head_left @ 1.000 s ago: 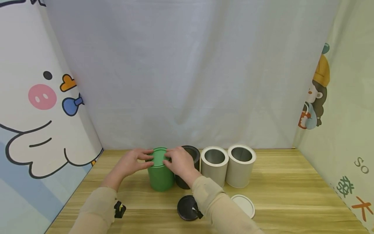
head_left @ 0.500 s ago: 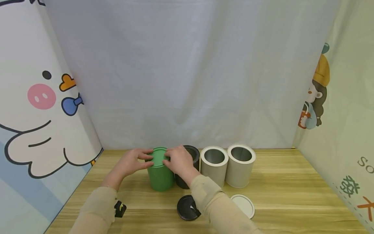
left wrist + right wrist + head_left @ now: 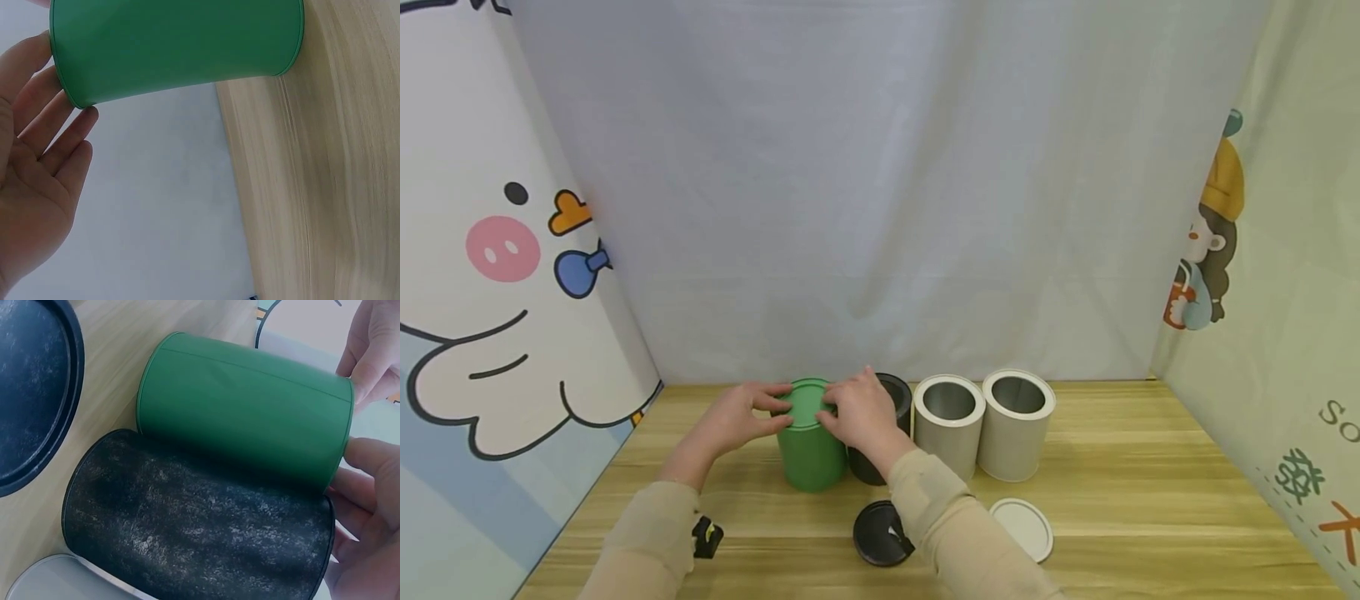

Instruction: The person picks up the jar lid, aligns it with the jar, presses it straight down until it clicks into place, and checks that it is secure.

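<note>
A green can (image 3: 812, 458) stands upright with a green lid (image 3: 806, 402) on top. My left hand (image 3: 728, 423) touches the left edge of that lid, thumb and fingers spread apart. On the opposite edge rest the fingertips of my right hand (image 3: 863, 415). In the left wrist view, the left fingers (image 3: 47, 119) lie right at the can's rim. The right wrist view has both hands at the top end of the can, with the right fingers (image 3: 375, 456) partly behind a black can (image 3: 200, 519). That black can stands close beside the green one, partly hidden by my right hand.
Two off-white cans (image 3: 950, 446) stand open-topped to the right of the black can. In front of the row lie a black lid (image 3: 878, 537), partly covered by my right sleeve, and a white lid (image 3: 1028, 527). A pale curtain (image 3: 887, 208) hangs behind the wooden table (image 3: 1120, 500).
The hands stay on the green lid almost without moving. One right finger is raised slightly higher than before. The head view has shifted a little.
</note>
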`<state>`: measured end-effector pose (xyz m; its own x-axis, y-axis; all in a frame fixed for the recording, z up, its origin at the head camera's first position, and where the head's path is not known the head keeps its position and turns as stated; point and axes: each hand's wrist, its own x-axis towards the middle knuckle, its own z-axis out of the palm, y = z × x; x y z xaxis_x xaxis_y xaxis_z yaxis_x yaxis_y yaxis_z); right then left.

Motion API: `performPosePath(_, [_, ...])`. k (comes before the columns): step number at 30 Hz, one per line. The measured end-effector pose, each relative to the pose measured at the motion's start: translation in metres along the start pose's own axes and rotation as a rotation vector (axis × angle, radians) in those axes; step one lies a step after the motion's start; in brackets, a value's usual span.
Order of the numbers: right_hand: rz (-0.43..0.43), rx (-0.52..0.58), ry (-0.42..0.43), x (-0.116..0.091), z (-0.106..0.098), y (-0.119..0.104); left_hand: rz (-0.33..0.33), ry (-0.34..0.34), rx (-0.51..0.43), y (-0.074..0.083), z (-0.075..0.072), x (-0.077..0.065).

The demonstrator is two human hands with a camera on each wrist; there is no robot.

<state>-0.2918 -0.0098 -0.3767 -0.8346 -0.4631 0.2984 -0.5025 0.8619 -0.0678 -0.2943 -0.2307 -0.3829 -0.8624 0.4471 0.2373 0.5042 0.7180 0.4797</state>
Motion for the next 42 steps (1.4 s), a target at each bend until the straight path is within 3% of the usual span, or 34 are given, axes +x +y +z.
performPosePath(10, [-0.003, 0.092, -0.001, 0.001, 0.001, 0.005, 0.036, -0.003, 0.023, -0.003, -0.001, 0.000])
performPosePath(25, [-0.020, 0.108, 0.014, -0.005, 0.005, 0.005, 0.024, 0.014, 0.010, -0.003, 0.002, -0.002])
performPosePath(42, [-0.169, 0.180, 0.030, -0.017, 0.007, 0.021, 0.082, 0.038, 0.017, -0.007, 0.005, -0.003])
